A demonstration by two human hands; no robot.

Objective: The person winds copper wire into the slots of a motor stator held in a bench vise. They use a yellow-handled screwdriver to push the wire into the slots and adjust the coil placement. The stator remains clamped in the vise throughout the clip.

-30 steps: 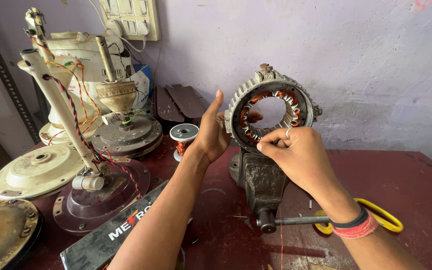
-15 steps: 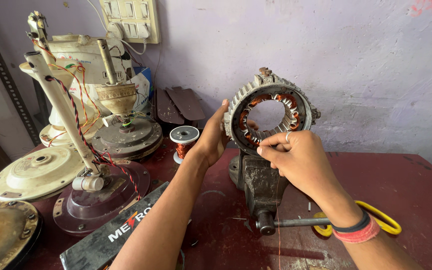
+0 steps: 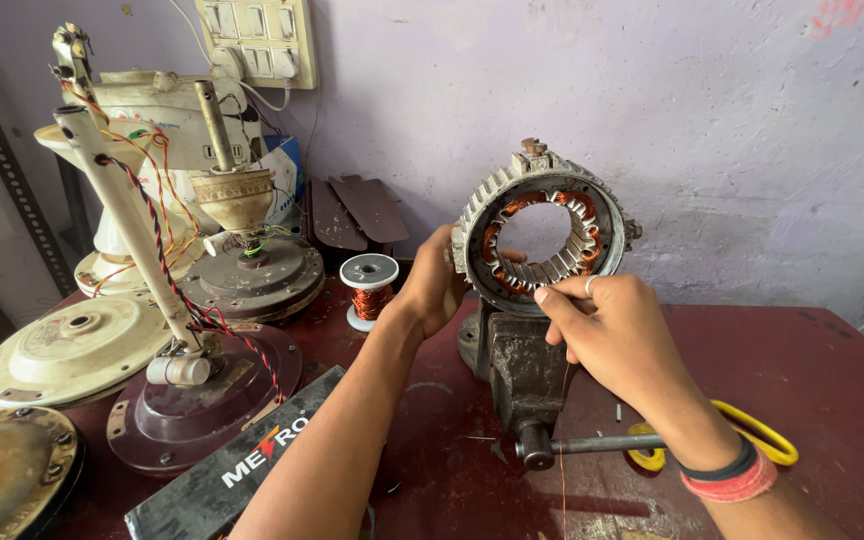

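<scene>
A: What packaging or marked items are seen on the bench?

B: A long dark box (image 3: pixel 242 460) with light lettering and a red accent is laid flat at the lower left, angled toward the vise. A blue carton (image 3: pixel 287 170) is partly seen behind the cream fan housings, against the wall. A cream switch panel (image 3: pixel 257 40) is fixed to the wall above them.

A: How are the hands placed?

B: The left hand (image 3: pixel 432 285) is held mostly open, its palm and fingers pressed against the left outer rim of the stator (image 3: pixel 542 230). The right hand (image 3: pixel 617 335) is loosely curled, with thumb and forefinger pinched at the stator's lower inner edge; a thin copper wire (image 3: pixel 564 440) is seen hanging down from that pinch. Whether the wire is truly gripped cannot be told for certain.

A: Where is the stator, and how is it oriented?

B: It is clamped upright in the grey bench vise (image 3: pixel 517 370) on the dark red table (image 3: pixel 812 370). Its bore is faced toward the camera, so its axis is run roughly horizontally, from viewer to wall.

A: What is found nearby?

B: A small spool of copper wire (image 3: pixel 369 290) is stood just left of the left wrist, and yellow-handled scissors (image 3: pixel 742 435) are laid beside the vise handle.
</scene>
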